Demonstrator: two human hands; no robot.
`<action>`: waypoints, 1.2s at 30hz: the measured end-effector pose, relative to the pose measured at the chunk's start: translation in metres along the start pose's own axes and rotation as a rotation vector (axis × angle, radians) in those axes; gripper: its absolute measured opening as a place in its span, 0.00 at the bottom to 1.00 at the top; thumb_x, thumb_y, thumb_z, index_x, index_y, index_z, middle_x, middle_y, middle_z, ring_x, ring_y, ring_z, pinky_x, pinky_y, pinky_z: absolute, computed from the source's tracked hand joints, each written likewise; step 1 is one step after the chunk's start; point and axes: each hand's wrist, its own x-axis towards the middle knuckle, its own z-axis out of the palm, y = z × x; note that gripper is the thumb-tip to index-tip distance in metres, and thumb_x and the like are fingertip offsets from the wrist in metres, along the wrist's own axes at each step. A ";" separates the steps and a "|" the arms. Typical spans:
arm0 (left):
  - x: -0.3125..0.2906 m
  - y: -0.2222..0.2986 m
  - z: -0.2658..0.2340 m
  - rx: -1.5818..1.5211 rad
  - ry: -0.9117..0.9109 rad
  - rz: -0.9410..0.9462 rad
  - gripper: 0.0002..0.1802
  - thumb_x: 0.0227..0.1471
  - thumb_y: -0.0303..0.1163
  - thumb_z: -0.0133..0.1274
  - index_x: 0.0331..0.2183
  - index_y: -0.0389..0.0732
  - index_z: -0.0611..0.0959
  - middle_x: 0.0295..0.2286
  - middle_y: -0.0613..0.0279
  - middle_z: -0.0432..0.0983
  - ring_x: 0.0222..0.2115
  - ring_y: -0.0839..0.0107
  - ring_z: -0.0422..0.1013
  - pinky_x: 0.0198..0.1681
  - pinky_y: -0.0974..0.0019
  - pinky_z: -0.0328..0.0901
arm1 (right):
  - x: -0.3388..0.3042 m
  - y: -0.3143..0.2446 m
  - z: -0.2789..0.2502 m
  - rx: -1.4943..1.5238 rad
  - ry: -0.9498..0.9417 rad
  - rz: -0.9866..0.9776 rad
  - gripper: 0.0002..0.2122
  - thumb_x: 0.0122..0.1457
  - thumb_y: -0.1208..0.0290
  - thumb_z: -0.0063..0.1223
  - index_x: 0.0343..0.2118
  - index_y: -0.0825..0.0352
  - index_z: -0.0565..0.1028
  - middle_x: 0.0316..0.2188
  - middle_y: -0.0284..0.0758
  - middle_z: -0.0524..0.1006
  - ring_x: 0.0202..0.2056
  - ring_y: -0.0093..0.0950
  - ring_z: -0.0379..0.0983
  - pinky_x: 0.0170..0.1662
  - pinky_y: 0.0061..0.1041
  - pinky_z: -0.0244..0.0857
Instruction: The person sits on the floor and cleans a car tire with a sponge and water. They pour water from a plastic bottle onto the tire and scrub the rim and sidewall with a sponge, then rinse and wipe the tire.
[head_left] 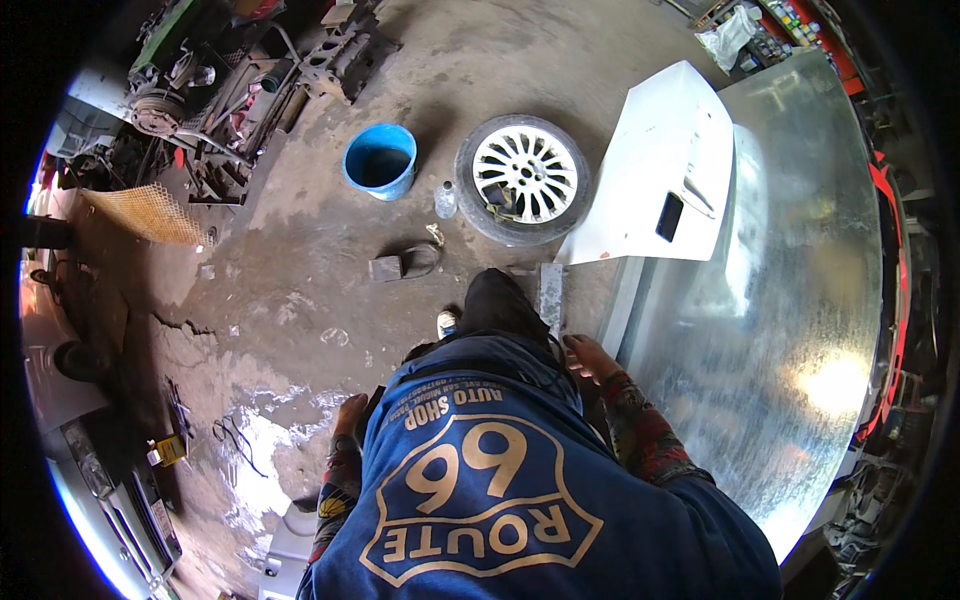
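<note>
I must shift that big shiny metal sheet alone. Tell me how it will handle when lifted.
The galvanised sheet looks thin and very wide, so it would probably flex and wobble. Its glossy face suggests a slippery grip, and the bare edge by the right hand may be sharp. The white panel resting on it could slide off.

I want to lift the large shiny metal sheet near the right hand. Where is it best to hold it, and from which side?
Probably by the long near edge of the metal sheet, coming from the person's side. That edge lies free beside the right hand, while the white panel rests over the far end. A thin flat sheet gives only its edges to grip, so both hands spread along it.
</note>
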 end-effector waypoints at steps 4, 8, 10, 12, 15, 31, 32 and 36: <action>-0.011 0.012 -0.009 -0.448 0.009 -0.431 0.32 0.60 0.52 0.52 0.60 0.47 0.74 0.46 0.56 0.80 0.41 0.62 0.76 0.39 0.57 0.70 | 0.027 -0.010 0.020 -0.006 0.036 -0.115 0.27 0.69 0.45 0.45 0.61 0.61 0.72 0.46 0.36 0.78 0.40 0.31 0.75 0.37 0.32 0.68; -0.001 0.043 -0.011 -0.543 -0.038 -0.627 0.34 0.61 0.53 0.48 0.63 0.49 0.71 0.50 0.54 0.77 0.40 0.58 0.75 0.38 0.52 0.68 | 0.052 0.020 0.014 -0.167 0.092 -0.349 0.24 0.69 0.50 0.48 0.57 0.64 0.75 0.42 0.41 0.81 0.36 0.31 0.77 0.37 0.34 0.71; 0.008 0.064 -0.016 -0.516 -0.043 -0.590 0.37 0.62 0.57 0.47 0.66 0.50 0.67 0.53 0.51 0.75 0.47 0.52 0.74 0.48 0.47 0.67 | 0.060 0.033 0.005 -0.140 -0.001 -0.293 0.26 0.67 0.49 0.49 0.61 0.62 0.73 0.46 0.44 0.81 0.38 0.34 0.78 0.38 0.38 0.72; 0.012 0.085 -0.019 -0.628 -0.084 -0.589 0.40 0.61 0.61 0.47 0.67 0.50 0.65 0.56 0.48 0.72 0.52 0.47 0.71 0.53 0.43 0.65 | 0.065 0.034 -0.007 0.066 -0.147 -0.020 0.29 0.67 0.45 0.48 0.64 0.59 0.71 0.51 0.44 0.79 0.42 0.36 0.77 0.39 0.39 0.72; 0.007 0.109 -0.010 -0.849 -0.276 -0.600 0.49 0.61 0.67 0.47 0.69 0.43 0.59 0.64 0.44 0.64 0.59 0.47 0.67 0.62 0.45 0.61 | 0.073 0.002 -0.024 0.146 -0.150 0.210 0.31 0.65 0.41 0.47 0.64 0.57 0.68 0.51 0.39 0.77 0.40 0.34 0.75 0.37 0.41 0.71; -0.047 0.237 0.191 -0.483 0.008 -0.258 0.20 0.53 0.44 0.62 0.36 0.35 0.86 0.34 0.43 0.82 0.37 0.49 0.80 0.39 0.54 0.72 | 0.152 -0.267 -0.029 -1.264 -0.662 -0.763 0.15 0.56 0.57 0.59 0.38 0.64 0.84 0.38 0.49 0.82 0.43 0.46 0.80 0.49 0.41 0.73; -0.061 0.253 0.188 -0.557 -0.058 -0.168 0.20 0.51 0.42 0.62 0.38 0.34 0.86 0.36 0.43 0.83 0.38 0.48 0.80 0.40 0.54 0.72 | 0.148 -0.273 -0.028 -1.386 -0.741 -0.707 0.14 0.58 0.59 0.56 0.37 0.65 0.84 0.36 0.49 0.82 0.43 0.47 0.80 0.49 0.42 0.73; -0.066 0.292 0.180 -0.570 -0.214 -0.012 0.23 0.49 0.40 0.61 0.42 0.32 0.85 0.40 0.44 0.83 0.39 0.48 0.80 0.42 0.54 0.73 | 0.132 -0.301 -0.043 -1.414 -1.209 -0.621 0.17 0.63 0.57 0.50 0.38 0.67 0.83 0.38 0.49 0.82 0.43 0.47 0.80 0.45 0.44 0.72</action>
